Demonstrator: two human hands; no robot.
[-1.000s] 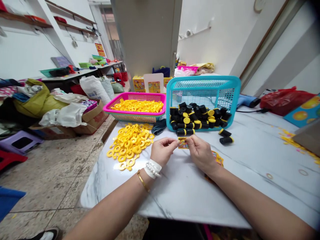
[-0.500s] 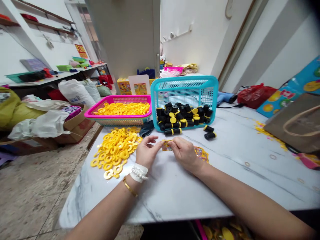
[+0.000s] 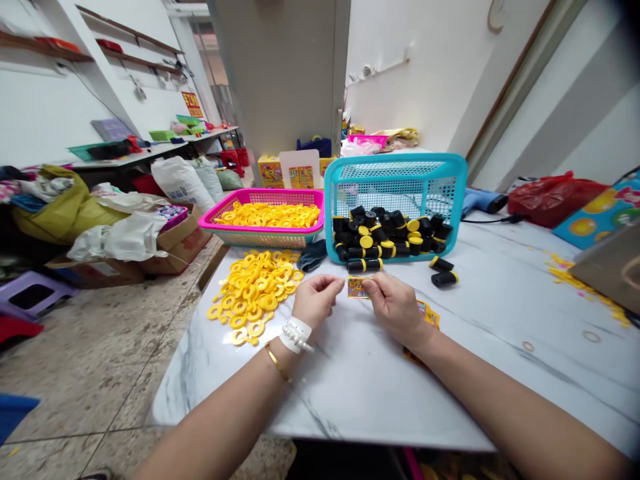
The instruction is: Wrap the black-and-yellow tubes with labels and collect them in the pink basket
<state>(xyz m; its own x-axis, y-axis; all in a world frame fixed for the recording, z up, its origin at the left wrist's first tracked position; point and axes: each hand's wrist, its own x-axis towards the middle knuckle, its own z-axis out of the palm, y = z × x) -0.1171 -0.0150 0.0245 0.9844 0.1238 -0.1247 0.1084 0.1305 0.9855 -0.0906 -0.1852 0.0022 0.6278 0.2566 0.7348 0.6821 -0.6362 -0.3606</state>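
Note:
My right hand (image 3: 396, 305) pinches a small printed yellow sticker (image 3: 358, 287) by its right end. Just left of the sticker, my left hand (image 3: 319, 298) is closed with thumb and fingertips together; whatever it may hold is too small to make out. More printed stickers (image 3: 429, 314) lie on the table, partly hidden by my right hand and wrist. Yellow rings (image 3: 255, 290) form a loose pile to the left of my left hand. Behind my hands, a blue basket (image 3: 395, 164) lies tipped on its side with black and yellow cylinders (image 3: 379, 233) in it.
A pink basket (image 3: 210, 223) of yellow pieces stands behind the ring pile, beside a dark cloth (image 3: 313, 257). Two loose cylinders (image 3: 444, 278) lie right of the blue basket's front. A red bag (image 3: 537, 199) and a brown paper bag (image 3: 613, 267) stand at the right.
The view has turned left, so the scene sits further right. My left hand has drawn away from the sticker, its fingers now closed together, and more of the sticker shows.

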